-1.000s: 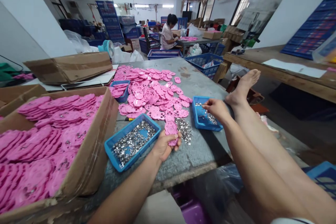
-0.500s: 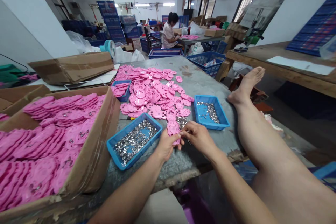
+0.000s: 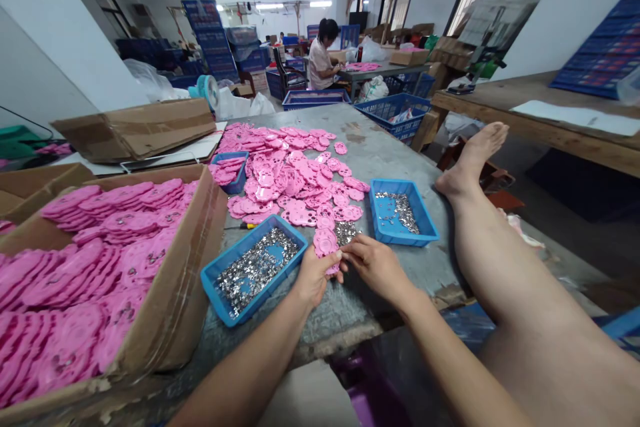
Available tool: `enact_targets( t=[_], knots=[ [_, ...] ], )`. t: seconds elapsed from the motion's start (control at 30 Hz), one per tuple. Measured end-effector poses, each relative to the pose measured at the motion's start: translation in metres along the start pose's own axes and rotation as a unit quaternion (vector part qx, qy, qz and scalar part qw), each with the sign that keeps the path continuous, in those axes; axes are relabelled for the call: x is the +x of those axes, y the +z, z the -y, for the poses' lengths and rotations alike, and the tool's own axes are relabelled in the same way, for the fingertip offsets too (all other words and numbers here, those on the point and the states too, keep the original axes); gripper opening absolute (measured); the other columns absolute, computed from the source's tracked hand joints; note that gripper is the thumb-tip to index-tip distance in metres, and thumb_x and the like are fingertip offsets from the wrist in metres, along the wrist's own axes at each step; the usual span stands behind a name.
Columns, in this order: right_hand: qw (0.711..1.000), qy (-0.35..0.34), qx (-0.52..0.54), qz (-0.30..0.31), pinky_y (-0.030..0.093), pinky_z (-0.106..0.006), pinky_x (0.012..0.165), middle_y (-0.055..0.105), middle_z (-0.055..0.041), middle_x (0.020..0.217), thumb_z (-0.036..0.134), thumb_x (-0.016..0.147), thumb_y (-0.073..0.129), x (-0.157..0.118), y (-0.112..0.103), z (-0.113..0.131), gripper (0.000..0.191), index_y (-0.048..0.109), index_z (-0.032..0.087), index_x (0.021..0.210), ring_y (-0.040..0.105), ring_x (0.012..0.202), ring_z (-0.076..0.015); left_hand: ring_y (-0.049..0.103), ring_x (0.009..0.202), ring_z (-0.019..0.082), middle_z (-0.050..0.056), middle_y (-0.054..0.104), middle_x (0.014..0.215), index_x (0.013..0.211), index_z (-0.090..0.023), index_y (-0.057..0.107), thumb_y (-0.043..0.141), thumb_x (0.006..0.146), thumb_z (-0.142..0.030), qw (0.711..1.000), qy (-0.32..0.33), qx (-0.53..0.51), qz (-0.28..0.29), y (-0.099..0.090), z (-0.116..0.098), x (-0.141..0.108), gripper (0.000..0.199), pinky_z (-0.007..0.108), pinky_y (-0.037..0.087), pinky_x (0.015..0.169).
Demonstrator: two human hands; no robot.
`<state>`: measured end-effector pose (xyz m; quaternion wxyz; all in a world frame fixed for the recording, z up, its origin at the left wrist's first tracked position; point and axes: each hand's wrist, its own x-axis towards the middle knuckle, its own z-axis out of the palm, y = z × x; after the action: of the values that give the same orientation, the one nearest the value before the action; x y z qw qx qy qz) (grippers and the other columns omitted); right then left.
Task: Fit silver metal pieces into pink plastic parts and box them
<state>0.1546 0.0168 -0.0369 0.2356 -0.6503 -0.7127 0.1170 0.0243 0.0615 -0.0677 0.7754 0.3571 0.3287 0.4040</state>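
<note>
My left hand [image 3: 316,273] is wrapped round a pink plastic piece [image 3: 326,243] near the table's front edge. Just to its right, my right hand [image 3: 374,263] has its fingers pinched together at the piece's right edge; whatever they hold is too small to make out. Small metal parts [image 3: 346,232] lie in a pile behind my right hand. On the left stands a blue tray [image 3: 213,293] of metal parts, and on the right a second blue tray [image 3: 431,237] holds more. A heap of pink pieces [image 3: 295,177] spreads behind my hands.
A cardboard box [image 3: 167,307] full of stacked pink pieces stands at the left. A small blue bin [image 3: 241,180] sits beside the heap. A bare leg [image 3: 505,260] rests along the table's right side. Further back, a person [image 3: 320,63] sits at another table.
The pink piece and my left hand have shifted slightly left. My right hand's fingertips have moved slightly away from the piece, and the view has shifted a little.
</note>
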Motion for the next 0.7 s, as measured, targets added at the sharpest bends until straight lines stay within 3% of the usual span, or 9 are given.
enact_targets(
  t=[0.27, 0.4, 0.57, 0.7],
  knots=[
    [0.980, 0.071, 0.183, -0.029, 0.047, -0.030, 0.073, 0.070, -0.0053, 0.080, 0.017, 0.081, 0.056, 0.001, 0.007, -0.004, 0.021, 0.076, 0.023, 0.084, 0.064, 0.078, -0.0183, 0.053, 0.046, 0.008, -0.004, 0.057, 0.060, 0.078, -0.015, 0.053, 0.078, 0.053, -0.029, 0.998, 0.042, 0.040, -0.007, 0.001, 0.001, 0.000, 0.037, 0.017, 0.038, 0.035],
    [0.935, 0.120, 0.331, -0.038, 0.045, -0.030, 0.069, 0.069, -0.0031, 0.073, 0.025, 0.074, 0.062, 0.001, 0.012, -0.008, 0.014, 0.075, 0.022, 0.075, 0.060, 0.070, -0.0170, 0.051, 0.045, 0.008, -0.004, 0.056, 0.058, 0.078, -0.016, 0.053, 0.075, 0.054, -0.027, 0.997, 0.055, 0.058, -0.009, 0.002, 0.000, -0.002, 0.034, 0.017, 0.037, 0.035],
    [0.862, 0.178, 0.468, -0.079, 0.040, -0.027, 0.058, 0.061, 0.0021, 0.061, 0.036, 0.062, 0.072, 0.002, 0.015, -0.011, 0.018, 0.069, 0.019, 0.069, 0.048, 0.056, -0.0110, 0.051, 0.044, 0.007, -0.005, 0.056, 0.060, 0.082, -0.017, 0.052, 0.074, 0.054, -0.025, 0.999, 0.021, 0.036, 0.005, 0.003, -0.004, -0.004, 0.037, 0.017, 0.034, 0.033],
    [0.864, 0.140, 0.478, -0.073, 0.042, -0.028, 0.062, 0.061, 0.0022, 0.064, 0.038, 0.061, 0.075, 0.002, 0.013, -0.014, 0.021, 0.067, 0.019, 0.067, 0.050, 0.060, -0.0118, 0.050, 0.043, 0.007, -0.004, 0.056, 0.059, 0.080, -0.016, 0.053, 0.073, 0.054, -0.025, 0.999, -0.007, 0.017, 0.028, 0.002, -0.007, -0.005, 0.034, 0.017, 0.031, 0.032]
  ],
)
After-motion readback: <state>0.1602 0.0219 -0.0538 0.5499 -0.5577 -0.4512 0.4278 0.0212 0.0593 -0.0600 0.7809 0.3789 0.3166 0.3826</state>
